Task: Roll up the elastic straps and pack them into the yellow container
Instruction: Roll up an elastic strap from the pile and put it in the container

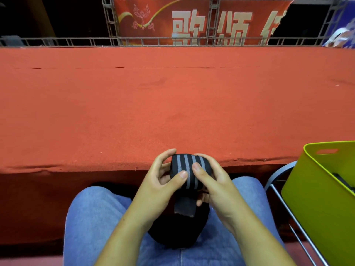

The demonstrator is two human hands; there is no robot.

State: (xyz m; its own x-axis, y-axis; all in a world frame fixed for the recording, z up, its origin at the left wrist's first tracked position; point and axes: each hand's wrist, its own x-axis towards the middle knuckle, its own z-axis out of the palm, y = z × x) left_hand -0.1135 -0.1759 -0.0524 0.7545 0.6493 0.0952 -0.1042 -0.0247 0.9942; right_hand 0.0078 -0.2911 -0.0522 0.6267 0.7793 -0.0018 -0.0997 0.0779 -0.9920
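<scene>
Denim lap (92, 217) beneath the elastic strap (189, 169), a partly wound black roll with grey stripes: soft, light, springy, with its loose tail (185, 207) hanging below. Left hand (159, 181) and right hand (217, 185) clamp its sides, thumbs pinning the outer wrap, the surest hold against unwinding. Yellow container (317, 198) stands at right, perhaps already holding dark straps.

Bright even overhead light, dark background, wide-angle bending at edges, sharp focus

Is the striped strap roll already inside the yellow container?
No, the left hand and right hand grip the striped strap roll over the lap, outside the yellow container.
</scene>
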